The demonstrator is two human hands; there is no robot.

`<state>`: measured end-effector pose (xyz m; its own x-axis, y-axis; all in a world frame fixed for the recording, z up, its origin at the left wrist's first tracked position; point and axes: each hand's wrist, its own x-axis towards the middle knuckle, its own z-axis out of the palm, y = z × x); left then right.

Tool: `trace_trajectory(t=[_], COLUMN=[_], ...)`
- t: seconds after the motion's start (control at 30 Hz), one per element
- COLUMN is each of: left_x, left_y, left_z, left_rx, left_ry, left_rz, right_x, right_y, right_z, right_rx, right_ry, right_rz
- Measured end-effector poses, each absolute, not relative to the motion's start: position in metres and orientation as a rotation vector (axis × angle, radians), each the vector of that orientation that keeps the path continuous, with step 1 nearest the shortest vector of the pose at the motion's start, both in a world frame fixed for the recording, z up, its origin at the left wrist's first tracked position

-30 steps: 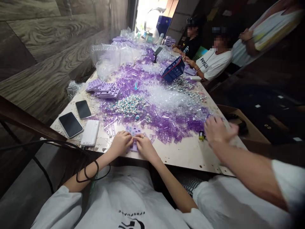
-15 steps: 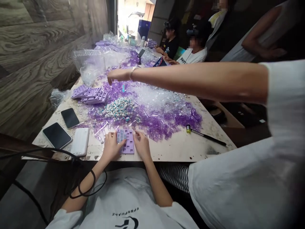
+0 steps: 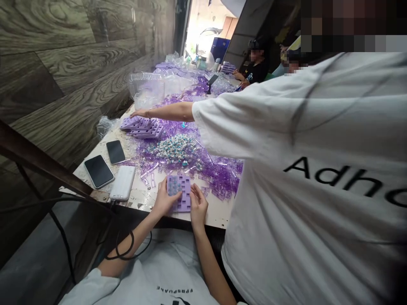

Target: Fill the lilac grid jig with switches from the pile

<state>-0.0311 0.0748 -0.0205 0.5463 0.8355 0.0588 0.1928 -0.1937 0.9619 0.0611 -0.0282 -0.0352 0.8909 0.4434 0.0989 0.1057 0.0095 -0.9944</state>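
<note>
We read "Adh" toward three o'clock.
It stands in black on the co-worker's shirt (image 3: 305,178), a round letter after it cut off by the edge; at six o'clock, our own shirt (image 3: 165,262) bears upside-down print we cannot read surely.

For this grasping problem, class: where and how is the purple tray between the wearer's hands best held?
Probably by its long edges, coming from left and right: the purple tray is a thin slab, longer front to back. The left hand has the left edge, thumb on top. Clear pieces lie toward its far left, so edge contact should disturb them least.
</note>
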Motion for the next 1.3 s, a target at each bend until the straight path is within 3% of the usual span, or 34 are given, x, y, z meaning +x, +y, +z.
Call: trace_trajectory(t=[0.3, 1.1, 1.3], left_x=[-0.039, -0.041, -0.04], left_y=[0.071, 0.079, 0.077], left_z=[-0.004, -0.019, -0.021], left_rx=[1.44, 1.407, 1.349], left_ry=[0.569, 0.636, 0.649], left_rz=[0.559, 0.706, 0.712], right_x=[0.059, 0.063, 0.082], right_y=[-0.025, -0.007, 0.008], right_z=[-0.024, -0.012, 0.017], right_rx=[-1.364, -1.46, -1.503], right_ry=[-0.241, -0.444, -0.562], right_rz=[0.329, 0.368, 0.268])
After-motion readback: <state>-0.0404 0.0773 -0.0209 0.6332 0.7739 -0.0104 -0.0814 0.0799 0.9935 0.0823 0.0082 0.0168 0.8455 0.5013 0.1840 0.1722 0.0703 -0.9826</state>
